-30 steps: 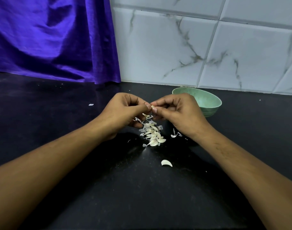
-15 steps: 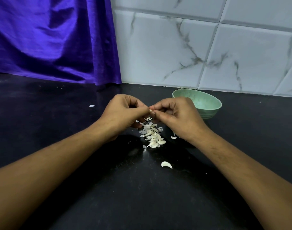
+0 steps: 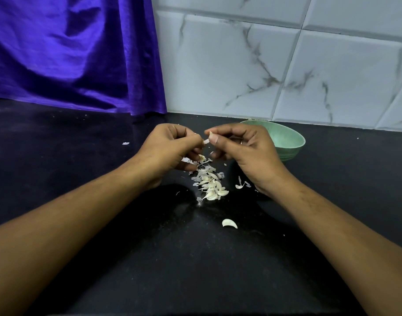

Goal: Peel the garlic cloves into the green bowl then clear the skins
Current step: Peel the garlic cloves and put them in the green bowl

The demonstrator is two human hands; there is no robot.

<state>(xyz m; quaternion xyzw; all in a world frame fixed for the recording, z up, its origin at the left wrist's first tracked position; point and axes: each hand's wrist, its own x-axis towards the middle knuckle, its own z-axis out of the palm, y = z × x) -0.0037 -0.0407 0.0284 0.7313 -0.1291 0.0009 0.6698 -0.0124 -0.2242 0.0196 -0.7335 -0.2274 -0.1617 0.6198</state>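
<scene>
Over a pile of cloves and skins (image 3: 210, 183) on a black counter (image 3: 81, 156), the right hand (image 3: 245, 151) pinched a garlic clove (image 3: 210, 133), the left hand (image 3: 170, 149) pinched a strip of skin (image 3: 206, 141), and the right hand partly hid the green bowl (image 3: 286, 140) behind it, with a purple cloth (image 3: 70, 53) far left.

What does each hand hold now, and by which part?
The right hand pinches a small pale garlic clove between thumb and forefinger; only its tip shows. The left hand pinches the loose white skin strip beside it.
</scene>
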